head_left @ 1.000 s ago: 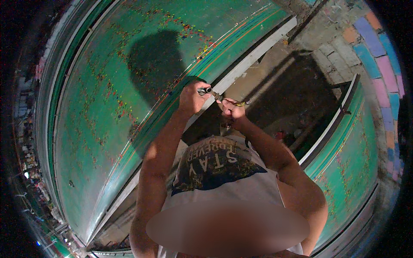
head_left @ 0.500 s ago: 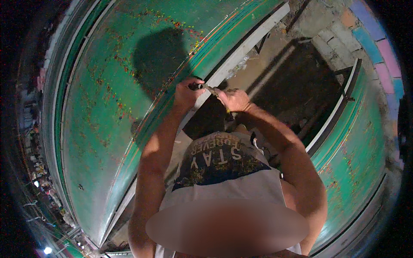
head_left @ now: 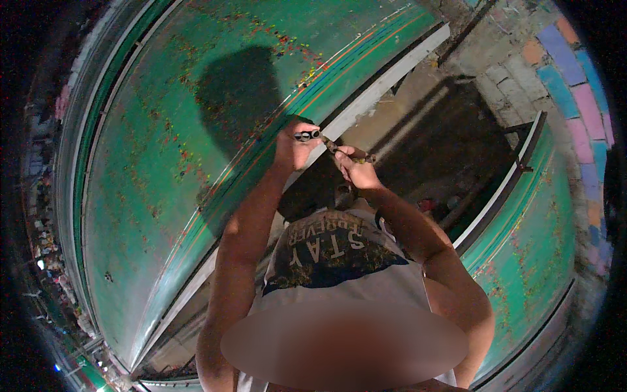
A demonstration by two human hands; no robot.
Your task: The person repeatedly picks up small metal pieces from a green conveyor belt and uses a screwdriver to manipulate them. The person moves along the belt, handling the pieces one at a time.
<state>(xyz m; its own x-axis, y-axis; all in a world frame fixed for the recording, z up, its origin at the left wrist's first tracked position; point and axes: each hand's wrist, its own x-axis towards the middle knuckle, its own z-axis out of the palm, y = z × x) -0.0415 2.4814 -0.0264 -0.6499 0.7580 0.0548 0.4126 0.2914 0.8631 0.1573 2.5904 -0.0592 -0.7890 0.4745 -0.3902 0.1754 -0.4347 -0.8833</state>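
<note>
Over the pale edge rail of the large green panel, my left hand is closed around a small dark thing with light-rimmed rings at its end. Its kind does not show. My right hand pinches a thin, knobbly brownish piece between thumb and fingers. One end of that piece reaches toward the ringed thing, and the other sticks out past my right fingers. Whether the two things are joined is too small to tell. Both hands are close together in front of my printed shirt.
The green panel with coloured specks and stripes spreads at left under a dark shadow. Its pale rail slants below my hands. Another green panel stands at right, beside a wall of painted bricks. Dark ground lies between.
The view has shifted slightly. My right hand has turned, its fingers now pinching with the brownish piece showing beyond them. More of the rings shows at my left hand.
</note>
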